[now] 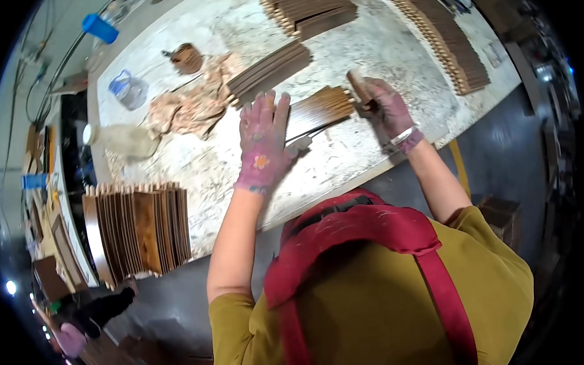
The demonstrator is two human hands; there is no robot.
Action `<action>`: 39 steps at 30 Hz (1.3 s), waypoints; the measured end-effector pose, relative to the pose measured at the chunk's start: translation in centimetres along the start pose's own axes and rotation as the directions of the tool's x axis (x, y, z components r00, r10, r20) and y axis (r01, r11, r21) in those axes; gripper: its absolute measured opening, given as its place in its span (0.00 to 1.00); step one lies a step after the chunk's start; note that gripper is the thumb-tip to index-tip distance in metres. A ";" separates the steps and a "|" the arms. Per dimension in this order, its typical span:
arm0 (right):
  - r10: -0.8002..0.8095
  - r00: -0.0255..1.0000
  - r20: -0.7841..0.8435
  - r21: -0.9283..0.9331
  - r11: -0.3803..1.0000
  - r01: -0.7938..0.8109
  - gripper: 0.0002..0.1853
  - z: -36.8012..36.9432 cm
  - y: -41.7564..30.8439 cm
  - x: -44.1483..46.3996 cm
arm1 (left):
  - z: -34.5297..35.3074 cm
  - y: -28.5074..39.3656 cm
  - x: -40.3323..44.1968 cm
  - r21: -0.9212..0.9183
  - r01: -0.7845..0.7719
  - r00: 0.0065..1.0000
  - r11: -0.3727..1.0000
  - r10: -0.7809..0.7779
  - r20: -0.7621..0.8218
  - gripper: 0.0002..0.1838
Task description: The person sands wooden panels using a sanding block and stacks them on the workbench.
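Gloved hands at a glossy brown wood panel (321, 110) on the pale worktable (195, 160).

Near the left edge stands a row of dark slats (139, 233); beyond it, the panel lies between the hands, its long axis running left to right, right end angled slightly away from the person. The left hand (263, 135) is open, fingers extended and pointing away, at the panel's left end; the right hand (389, 108) has its fingers closed around a small brown piece (358, 85), tilted, its upper end pointing away and left, just beside the panel's right end. Behind lies a slat stack (272, 70), slanting likewise.
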State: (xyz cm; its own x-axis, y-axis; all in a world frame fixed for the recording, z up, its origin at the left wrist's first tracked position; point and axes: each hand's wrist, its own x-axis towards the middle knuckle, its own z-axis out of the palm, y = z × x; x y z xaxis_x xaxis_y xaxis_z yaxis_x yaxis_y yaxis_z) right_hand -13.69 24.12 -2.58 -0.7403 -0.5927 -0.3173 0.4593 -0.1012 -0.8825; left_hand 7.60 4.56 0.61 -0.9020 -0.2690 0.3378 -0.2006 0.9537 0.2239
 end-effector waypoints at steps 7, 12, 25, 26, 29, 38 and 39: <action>-0.194 0.980 0.036 -0.338 0.921 0.194 0.26 -0.3 -0.3 -0.5 | 3.6 1.6 2.7 -0.027 0.124 0.961 0.992 -0.113 0.254 0.49; -0.218 0.968 0.124 -0.538 0.805 0.251 0.25 0.7 -1.0 1.1 | 3.6 2.3 1.8 0.019 0.132 0.977 0.991 -0.133 0.166 0.49; -0.141 0.935 0.324 -0.830 0.433 0.353 0.22 -2.0 -3.1 -6.0 | 3.2 1.6 2.0 -0.015 0.121 0.960 0.993 -0.113 0.257 0.46; -0.134 0.932 0.337 -0.821 0.443 0.361 0.22 -2.1 -3.4 -6.6 | 3.3 0.9 2.4 -0.006 0.114 0.961 0.993 -0.109 0.253 0.42; -0.204 0.890 0.409 -0.778 0.433 0.456 0.23 -0.4 -2.9 -7.3 | 2.2 -1.2 4.9 -0.170 0.126 0.914 0.977 -0.047 0.403 0.31; -0.404 0.819 0.407 -0.698 0.440 0.565 0.17 3.6 -1.5 -2.5 | 1.9 1.8 3.0 -0.043 -0.190 0.972 0.981 0.194 0.133 0.20; -0.332 0.817 0.472 -0.711 0.404 0.575 0.18 4.8 -2.2 -1.7 | 3.0 2.8 1.8 -0.076 -0.232 0.966 0.970 0.239 0.095 0.22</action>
State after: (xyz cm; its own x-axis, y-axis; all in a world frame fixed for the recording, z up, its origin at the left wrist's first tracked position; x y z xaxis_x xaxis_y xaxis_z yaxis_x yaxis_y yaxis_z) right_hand -11.10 21.54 1.53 -0.5255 -0.8275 0.1975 -0.5892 0.1865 -0.7862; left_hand 4.24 7.16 -0.85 -0.9560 -0.0194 0.2926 0.0438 0.9772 0.2078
